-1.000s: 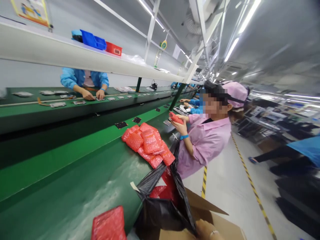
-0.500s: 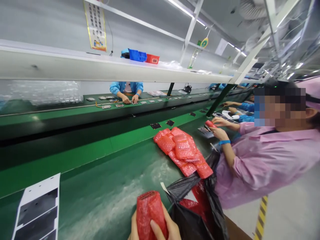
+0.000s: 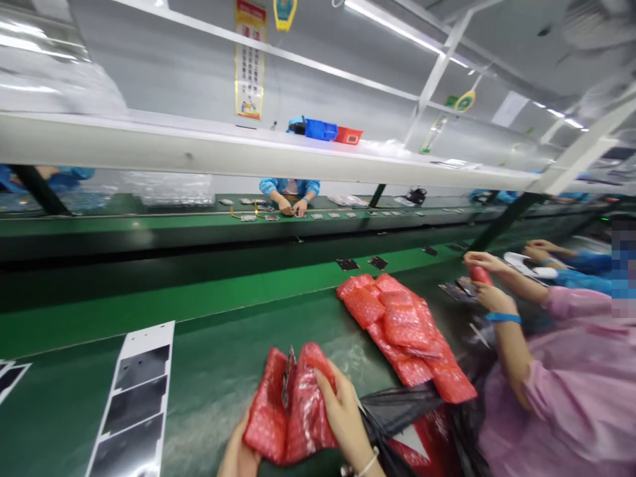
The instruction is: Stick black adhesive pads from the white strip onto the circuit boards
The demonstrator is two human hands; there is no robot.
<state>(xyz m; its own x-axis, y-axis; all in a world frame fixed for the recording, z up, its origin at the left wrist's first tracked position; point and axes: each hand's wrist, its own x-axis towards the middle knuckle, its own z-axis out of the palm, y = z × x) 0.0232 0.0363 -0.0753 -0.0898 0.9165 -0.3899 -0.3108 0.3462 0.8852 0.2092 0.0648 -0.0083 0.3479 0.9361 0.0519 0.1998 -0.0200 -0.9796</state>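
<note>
at the bottom centre, the left hand [image 3: 238,456] cups a red bubble pouch [image 3: 268,417] from below, its fingers hidden behind it. the right hand [image 3: 340,414] grips the other side, fingers curled over the edge. a thin dark slab [image 3: 287,377] pokes from the pouch's gaping mouth. a heap of red pouches [image 3: 402,324] lies just right, on the green belt [image 3: 209,384].

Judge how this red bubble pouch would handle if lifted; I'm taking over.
The red bubble pouch is probably light and floppy: it folds softly between the left hand and right hand, and the pile of pouches slumps flat. The thin dark item at its mouth might slide out if tipped.
</note>
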